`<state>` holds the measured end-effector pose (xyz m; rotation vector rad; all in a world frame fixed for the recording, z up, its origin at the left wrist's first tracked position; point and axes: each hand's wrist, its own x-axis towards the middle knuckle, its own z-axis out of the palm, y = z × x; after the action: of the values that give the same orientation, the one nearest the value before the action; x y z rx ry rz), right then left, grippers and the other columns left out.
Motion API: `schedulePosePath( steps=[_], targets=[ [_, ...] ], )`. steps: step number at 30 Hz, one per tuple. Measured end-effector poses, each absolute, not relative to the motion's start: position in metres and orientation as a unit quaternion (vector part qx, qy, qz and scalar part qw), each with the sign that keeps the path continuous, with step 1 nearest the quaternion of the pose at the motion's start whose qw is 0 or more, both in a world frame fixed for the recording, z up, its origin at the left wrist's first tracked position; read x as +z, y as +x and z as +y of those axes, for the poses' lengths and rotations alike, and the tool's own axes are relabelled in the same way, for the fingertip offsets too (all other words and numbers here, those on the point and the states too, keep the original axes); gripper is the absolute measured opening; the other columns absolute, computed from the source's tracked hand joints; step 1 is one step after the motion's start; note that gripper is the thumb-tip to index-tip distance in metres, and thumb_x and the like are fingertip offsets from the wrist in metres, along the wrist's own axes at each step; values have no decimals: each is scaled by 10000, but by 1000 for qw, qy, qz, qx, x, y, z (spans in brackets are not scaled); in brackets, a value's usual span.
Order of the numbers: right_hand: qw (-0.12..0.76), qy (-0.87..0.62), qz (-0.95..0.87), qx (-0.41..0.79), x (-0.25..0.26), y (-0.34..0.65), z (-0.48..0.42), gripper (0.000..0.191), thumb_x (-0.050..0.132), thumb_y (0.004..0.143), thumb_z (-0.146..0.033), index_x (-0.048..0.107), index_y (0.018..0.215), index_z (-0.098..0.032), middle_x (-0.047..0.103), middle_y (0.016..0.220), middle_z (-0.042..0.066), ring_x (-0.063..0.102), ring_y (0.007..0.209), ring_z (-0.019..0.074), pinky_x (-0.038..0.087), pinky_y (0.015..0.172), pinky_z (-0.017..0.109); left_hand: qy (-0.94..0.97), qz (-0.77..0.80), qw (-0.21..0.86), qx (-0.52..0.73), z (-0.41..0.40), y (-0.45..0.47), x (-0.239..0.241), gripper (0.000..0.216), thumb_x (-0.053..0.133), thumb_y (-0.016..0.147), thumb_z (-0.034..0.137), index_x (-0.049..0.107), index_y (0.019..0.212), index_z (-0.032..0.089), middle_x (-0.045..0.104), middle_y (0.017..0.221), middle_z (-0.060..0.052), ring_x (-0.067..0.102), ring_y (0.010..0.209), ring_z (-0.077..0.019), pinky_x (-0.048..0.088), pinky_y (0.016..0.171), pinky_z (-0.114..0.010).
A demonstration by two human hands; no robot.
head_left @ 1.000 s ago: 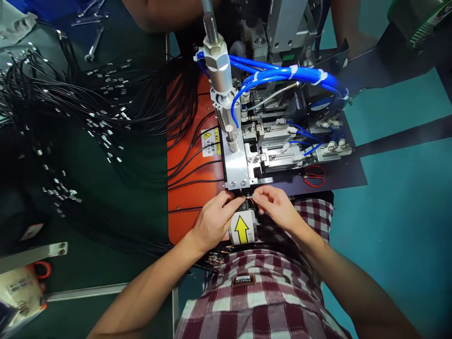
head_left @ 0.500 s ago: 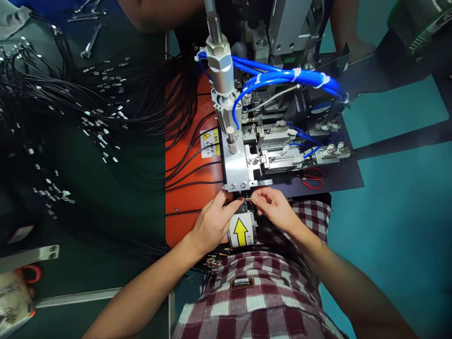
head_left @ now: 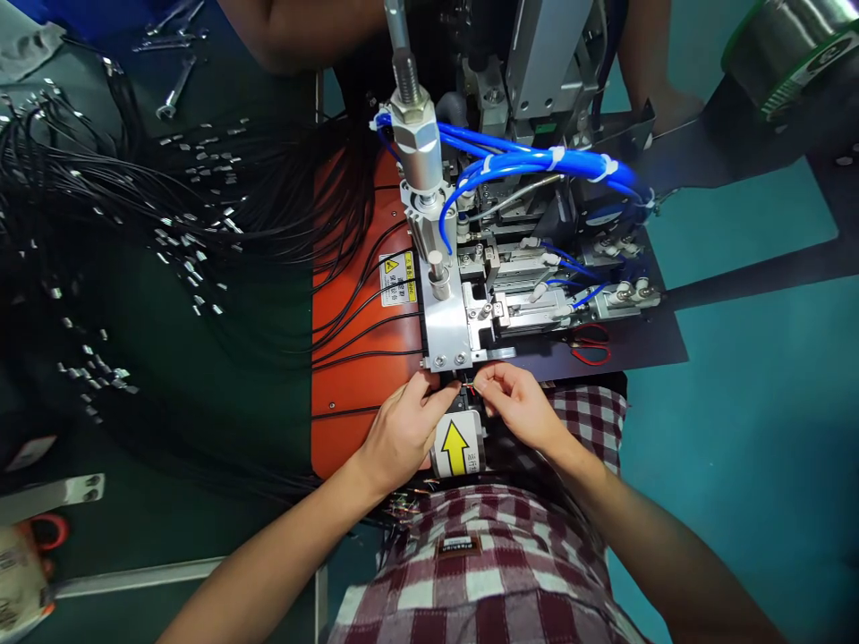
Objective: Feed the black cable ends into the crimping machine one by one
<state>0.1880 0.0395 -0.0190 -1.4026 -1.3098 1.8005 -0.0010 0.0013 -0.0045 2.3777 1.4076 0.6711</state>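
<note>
Close in front of me, my left hand (head_left: 401,431) and my right hand (head_left: 520,407) nearly meet at the near end of a metal machine (head_left: 446,326). Thin wires (head_left: 470,386), one of them red, show in the small gap between the fingertips. My right thumb and forefinger pinch the wire ends. My left thumb and fingers are closed near a black cable (head_left: 349,412) that runs in from the left across the orange plate (head_left: 376,452); the exact grip is hidden. Just below the fingertips is a white label with a yellow arrow (head_left: 456,447).
Black cables with silver connectors (head_left: 191,241) spread over the dark green table. Blue air tubes (head_left: 537,161) arch over the machine. Red-handled scissors (head_left: 591,344) lie at its right. Wrenches (head_left: 178,89) lie far left. Another person's arm (head_left: 309,36) is at the back.
The view has shifted slightly, so the machine appears a little lower and further left. Both hands stay at the same spot, still pinching at the wires.
</note>
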Motion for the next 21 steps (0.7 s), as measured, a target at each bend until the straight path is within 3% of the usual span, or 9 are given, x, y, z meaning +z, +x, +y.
schedulePosePath(
  steps=[10,15,19,21],
  targets=[
    [244,-551,-565,563,-17,189,35,175,520,878,-329,565,784,-187,560,661,-4,520,556,124,394,509,240,836,484,134,222,2,-1,-4,342,422,863,66,611,1137,143,583,975,-123,594,901,-212,560,739,-325],
    [232,-531,-507,638,-14,187,38,189,527,858,-344,548,763,-182,532,550,-29,518,489,128,405,498,249,836,485,131,221,2,-1,-4,348,409,874,82,620,1141,154,604,961,-119,603,894,-209,560,755,-332],
    [245,-561,-563,555,-12,186,36,167,519,870,-320,557,770,-193,583,629,-3,552,544,136,400,510,248,841,479,121,222,2,0,-3,359,401,863,69,620,1137,140,616,954,-127,607,892,-218,560,762,-352],
    [238,-557,-557,568,-13,187,37,170,513,871,-318,554,765,-192,574,601,-7,550,533,137,399,508,249,845,474,113,221,3,-1,-2,344,399,867,72,619,1124,133,624,961,-128,609,870,-213,559,753,-345]
  ],
)
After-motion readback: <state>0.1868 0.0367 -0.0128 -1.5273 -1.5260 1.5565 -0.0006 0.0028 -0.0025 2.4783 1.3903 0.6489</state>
